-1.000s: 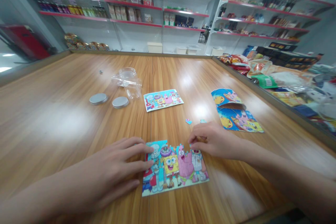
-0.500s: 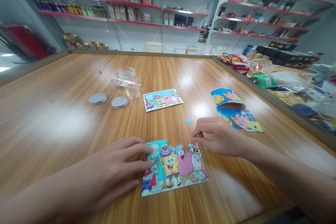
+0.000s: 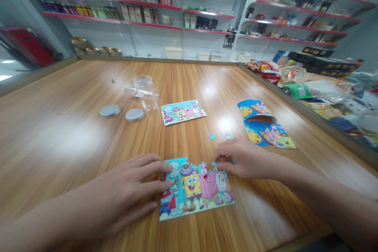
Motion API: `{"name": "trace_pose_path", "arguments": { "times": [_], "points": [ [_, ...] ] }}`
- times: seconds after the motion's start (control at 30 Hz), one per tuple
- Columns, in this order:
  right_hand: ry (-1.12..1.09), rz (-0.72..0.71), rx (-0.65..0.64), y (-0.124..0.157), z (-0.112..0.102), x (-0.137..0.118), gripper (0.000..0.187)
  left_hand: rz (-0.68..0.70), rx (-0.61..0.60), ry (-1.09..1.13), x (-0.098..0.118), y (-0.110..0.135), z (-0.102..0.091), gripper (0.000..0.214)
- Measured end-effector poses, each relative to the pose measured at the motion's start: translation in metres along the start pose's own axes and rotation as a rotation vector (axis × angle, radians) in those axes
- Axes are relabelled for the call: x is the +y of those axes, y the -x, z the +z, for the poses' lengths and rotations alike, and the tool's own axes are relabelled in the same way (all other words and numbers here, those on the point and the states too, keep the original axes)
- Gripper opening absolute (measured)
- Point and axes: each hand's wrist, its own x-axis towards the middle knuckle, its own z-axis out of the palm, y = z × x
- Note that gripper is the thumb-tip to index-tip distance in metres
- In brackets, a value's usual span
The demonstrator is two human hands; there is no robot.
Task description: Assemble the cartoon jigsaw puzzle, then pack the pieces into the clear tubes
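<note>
The puzzle (image 3: 195,189) on the table (image 3: 73,145) is touched at left by the outspread left hand (image 3: 130,183), but its top-right corner could be dislodged if pushed by the curled right hand (image 3: 240,157), whose grip cannot be told.

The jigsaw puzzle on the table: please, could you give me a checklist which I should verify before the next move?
1. Left hand has fingertips over the left side of the puzzle: ok.
2. Right hand is at the puzzle's upper right corner: ok.
3. Right hand holds a piece between its fingers: cannot tell, the grip is hidden.
4. Puzzle's upper edge is complete: not ok, it is jagged, with gaps.
5. Loose pieces beyond the right hand are visible: ok, two.
6. Picture card is uncovered, face up: ok.
</note>
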Motion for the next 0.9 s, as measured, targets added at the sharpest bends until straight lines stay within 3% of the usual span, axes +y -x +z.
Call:
{"name": "trace_pose_path", "arguments": {
  "times": [0.23, 0.3, 0.47, 0.57, 0.7, 0.9],
  "points": [
    [0.004, -0.055, 0.354, 0.001, -0.002, -0.003, 0.011, 0.003, -0.029, -0.02, 0.001, -0.002, -0.002, 0.043],
    [-0.005, -0.052, 0.317, 0.002, -0.001, -0.003, 0.011, 0.002, -0.014, -0.014, 0.001, -0.003, -0.002, 0.042],
    [0.0, 0.039, -0.037, 0.002, -0.001, -0.001, 0.011, 0.008, -0.019, -0.004, 0.001, -0.002, -0.002, 0.044],
    [0.1, 0.125, 0.012, 0.004, -0.008, 0.003, 0.017, 0.007, -0.045, -0.019, 0.001, -0.003, -0.002, 0.046],
    [0.259, 0.348, 0.149, 0.007, -0.022, 0.017, 0.021, 0.007, -0.053, -0.029, 0.001, -0.002, -0.002, 0.043],
    [0.239, 0.51, 0.211, 0.006, -0.024, 0.037, 0.022, 0.006, -0.012, -0.005, 0.001, -0.001, 0.001, 0.043]
  ]
}}
